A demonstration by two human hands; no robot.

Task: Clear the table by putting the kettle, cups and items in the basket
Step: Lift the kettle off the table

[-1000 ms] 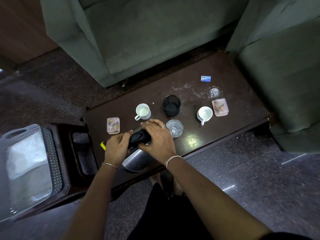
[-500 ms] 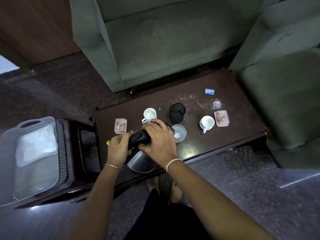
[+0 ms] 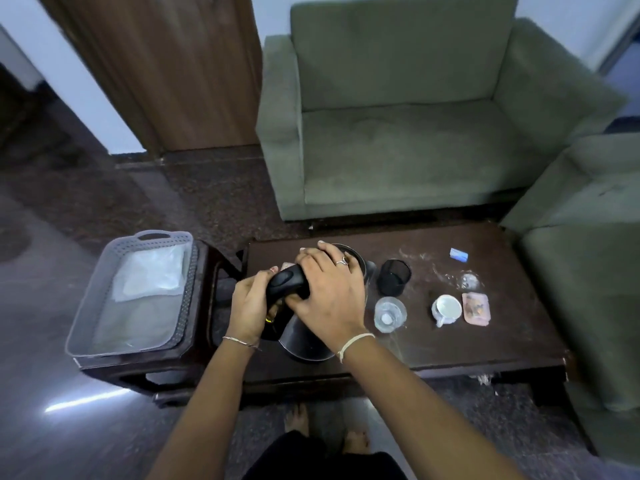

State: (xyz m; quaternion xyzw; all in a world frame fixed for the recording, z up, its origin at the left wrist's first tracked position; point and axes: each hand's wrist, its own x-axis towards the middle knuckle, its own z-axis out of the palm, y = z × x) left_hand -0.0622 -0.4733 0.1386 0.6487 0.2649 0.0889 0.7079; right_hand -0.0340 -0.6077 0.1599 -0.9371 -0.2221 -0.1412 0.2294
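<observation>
A steel kettle (image 3: 304, 342) with a black handle stands at the near left of the dark table (image 3: 512, 337). My left hand (image 3: 247, 306) grips its handle from the left. My right hand (image 3: 329, 292) lies over the lid and handle top. To the right are a black mesh cup (image 3: 394, 277), a glass (image 3: 390, 314), a white cup (image 3: 447, 308), a pink packet (image 3: 476, 308), a small clear item (image 3: 469, 280) and a blue packet (image 3: 459, 255). The grey basket (image 3: 86, 313) sits on a side table at the left. Another cup is hidden behind my hands.
A green sofa (image 3: 398, 133) stands behind the table and a second green seat (image 3: 588, 258) is at the right. A wooden door (image 3: 166, 71) is at the back left. White paper (image 3: 149, 275) lines the basket. My bare feet (image 3: 325, 427) are under the table's near edge.
The view has tilted up and back, showing the sofa and door. Both hands stay on the kettle, which seems raised and tilted slightly toward the left.
</observation>
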